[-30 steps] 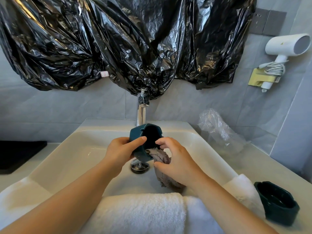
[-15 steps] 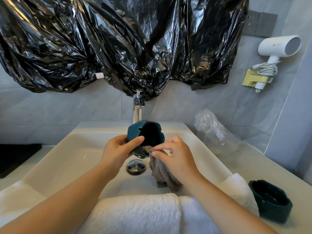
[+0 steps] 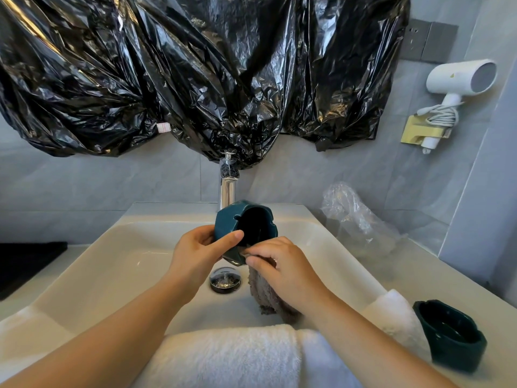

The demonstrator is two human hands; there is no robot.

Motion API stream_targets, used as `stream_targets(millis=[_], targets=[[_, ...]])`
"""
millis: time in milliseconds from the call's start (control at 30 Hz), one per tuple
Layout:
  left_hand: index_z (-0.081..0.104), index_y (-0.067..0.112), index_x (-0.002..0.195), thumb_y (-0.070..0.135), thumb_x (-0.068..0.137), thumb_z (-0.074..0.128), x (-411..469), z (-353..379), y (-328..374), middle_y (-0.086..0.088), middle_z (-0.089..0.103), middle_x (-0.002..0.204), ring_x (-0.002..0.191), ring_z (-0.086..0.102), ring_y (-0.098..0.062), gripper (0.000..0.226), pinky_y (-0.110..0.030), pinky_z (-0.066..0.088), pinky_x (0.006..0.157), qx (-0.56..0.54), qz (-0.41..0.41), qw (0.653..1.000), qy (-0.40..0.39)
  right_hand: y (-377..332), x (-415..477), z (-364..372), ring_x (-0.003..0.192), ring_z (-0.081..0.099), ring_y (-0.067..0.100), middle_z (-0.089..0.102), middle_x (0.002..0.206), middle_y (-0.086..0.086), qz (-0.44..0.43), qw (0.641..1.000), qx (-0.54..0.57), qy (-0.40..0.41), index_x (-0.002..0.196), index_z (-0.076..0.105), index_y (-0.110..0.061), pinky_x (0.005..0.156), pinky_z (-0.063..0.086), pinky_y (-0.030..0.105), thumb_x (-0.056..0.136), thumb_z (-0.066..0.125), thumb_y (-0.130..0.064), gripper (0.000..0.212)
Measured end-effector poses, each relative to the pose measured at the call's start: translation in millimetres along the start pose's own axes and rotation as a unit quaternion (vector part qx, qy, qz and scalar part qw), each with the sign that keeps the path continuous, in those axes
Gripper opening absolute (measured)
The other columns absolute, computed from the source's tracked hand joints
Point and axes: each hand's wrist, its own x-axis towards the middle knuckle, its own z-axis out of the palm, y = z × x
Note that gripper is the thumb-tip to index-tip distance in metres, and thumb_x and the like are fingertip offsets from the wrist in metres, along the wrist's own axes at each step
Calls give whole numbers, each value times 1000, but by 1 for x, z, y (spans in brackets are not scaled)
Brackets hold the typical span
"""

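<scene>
Presently left hand (image 3: 197, 257) grips tilted ashtray (image 3: 244, 229); right hand (image 3: 282, 268) pinches grey cloth (image 3: 264, 296) against its lower rim.

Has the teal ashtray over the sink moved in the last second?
Yes. The teal ashtray has lifted slightly, up and away from the drain, which now shows fully below it.

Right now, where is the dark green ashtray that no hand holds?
The free ashtray stands at the lower right of the head view, on the counter, just right of the white towel and the sink.
</scene>
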Motion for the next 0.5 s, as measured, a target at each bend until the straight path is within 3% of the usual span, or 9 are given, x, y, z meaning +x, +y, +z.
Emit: stream_targets(millis=[67, 167, 267, 367, 433, 500], targets=[[69, 10, 112, 45, 61, 76, 0, 0, 0, -5, 76, 96, 95, 71, -23, 62, -39, 56, 90, -1, 5, 1000, -2, 2, 0, 2, 104, 49, 3, 71, 106, -15, 0, 1000, -24, -7, 105, 74, -27, 90, 38, 21, 97, 54, -32, 22], [69, 12, 113, 44, 62, 76, 0, 0, 1, -3, 76, 97, 95, 71, -21, 61, -34, 56, 86, 1, 16, 1000, -5, 0, 0, -2, 106, 45, 5, 64, 106, -12, 33, 998, 5, 62, 104, 75, -27, 85, 33, 9, 97, 55, -31, 21], [69, 15, 113, 42, 63, 76, -2, 2, 2, 0, 76, 97, 94, 71, -16, 57, -28, 55, 83, -2, 27, 1000, -11, -2, -2, -11, 101, 51, 8, 54, 110, -8, 178, 968, 67, 164, 114, 64, -30, 76, 38, 6, 87, 66, -44, 31], [69, 17, 113, 42, 62, 77, -3, 2, 2, 2, 76, 99, 95, 71, -15, 57, -30, 55, 85, -4, 29, 1000, -12, -4, -3, -23, 107, 57, 21, 56, 122, 10, 391, 893, 222, 28, 124, 52, -16, 86, 51, 26, 81, 62, -63, 65], [69, 19, 109, 41, 62, 77, -3, 3, 3, 2, 76, 98, 94, 71, -15, 52, -31, 55, 85, -9, 33, 999, -14, -4, -2, -23, 111, 57, 26, 58, 125, 12, 445, 854, 266, -42, 119, 56, -12, 96, 50, 38, 80, 57, -69, 69], [69, 21, 105, 40, 62, 76, -4, 4, 3, 2, 76, 97, 93, 72, -14, 48, -31, 55, 85, -10, 36, 999, -15, -4, 0, -13, 109, 57, 21, 62, 120, 2, 449, 840, 295, -80, 115, 59, -18, 98, 46, 36, 71, 56, -78, 75]])
